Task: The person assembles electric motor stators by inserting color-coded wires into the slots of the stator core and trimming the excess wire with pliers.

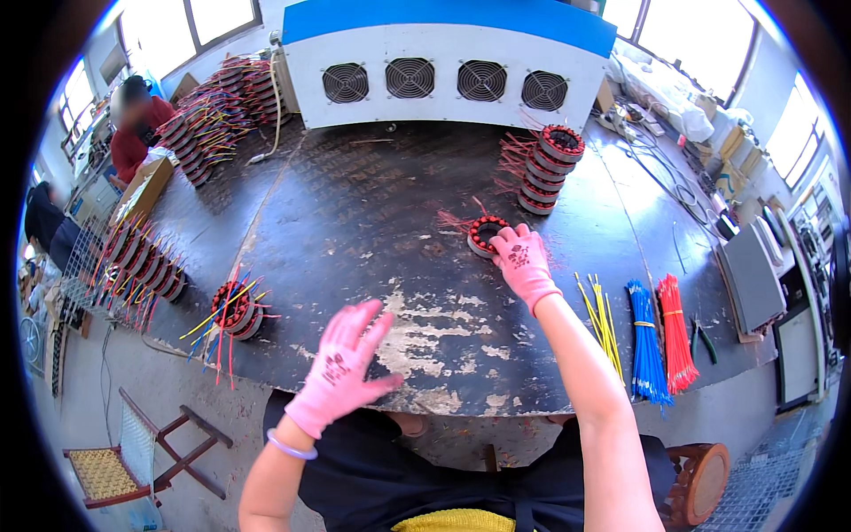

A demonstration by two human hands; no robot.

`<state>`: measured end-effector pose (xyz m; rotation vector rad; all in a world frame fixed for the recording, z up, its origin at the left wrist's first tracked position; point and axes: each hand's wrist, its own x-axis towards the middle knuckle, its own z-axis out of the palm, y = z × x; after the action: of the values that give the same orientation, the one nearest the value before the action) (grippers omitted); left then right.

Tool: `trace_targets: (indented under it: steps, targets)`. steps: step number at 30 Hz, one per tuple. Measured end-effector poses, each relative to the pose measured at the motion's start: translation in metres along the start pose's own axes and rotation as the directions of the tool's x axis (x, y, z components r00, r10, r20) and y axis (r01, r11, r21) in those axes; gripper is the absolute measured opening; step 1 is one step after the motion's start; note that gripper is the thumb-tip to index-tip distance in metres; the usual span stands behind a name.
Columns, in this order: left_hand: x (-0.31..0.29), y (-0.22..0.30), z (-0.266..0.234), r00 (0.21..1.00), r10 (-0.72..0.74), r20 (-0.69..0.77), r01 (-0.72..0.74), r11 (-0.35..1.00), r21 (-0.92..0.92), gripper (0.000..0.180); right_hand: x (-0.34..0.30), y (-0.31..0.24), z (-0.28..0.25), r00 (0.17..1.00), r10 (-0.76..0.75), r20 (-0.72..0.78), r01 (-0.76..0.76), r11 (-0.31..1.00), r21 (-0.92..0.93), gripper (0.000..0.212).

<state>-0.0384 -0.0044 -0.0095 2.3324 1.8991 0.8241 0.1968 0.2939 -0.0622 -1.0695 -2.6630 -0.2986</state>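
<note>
From my remote post, I judge the work to be partway along. To the left, a short pile [247,320], a leaning row [146,262] and a heap at the back [222,97] carry long yellow, blue and red wires, so they look finished or nearly so. To the right, a tall stack [542,168] shows only thin reddish leads and seems left to do, as does the ring [479,241] at my right hand [523,257].

That ring is on the worn tabletop [355,204], in front of the stack; I can't tell whether it is slightly lifted. It has a greyish outer band, red blocks around a dark hollow, and fine red leads trailing left. My right fingers are clamped on its right side. My left hand [341,368], blurred and without anything in it, hangs with fingers apart. Yellow wires [603,324], blue wires [647,346] and red wires [675,337] lie at the right
</note>
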Motion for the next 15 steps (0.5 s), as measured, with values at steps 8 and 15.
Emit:
trace_targets:
  steps: [8,15]
  targets:
    - [-0.005,0.070,0.031,0.946,0.160,-0.282,-0.195,0.976,-0.101,0.068,-0.112,-0.089,-0.094,0.947,-0.320,-0.044,0.320,0.913,0.254,0.016]
    - [-0.012,0.090,0.081,0.994,-0.019,-0.103,0.008,0.994,-0.105,0.077,-0.178,-0.110,-0.091,0.974,-0.026,-0.225,0.173,0.724,0.667,0.044]
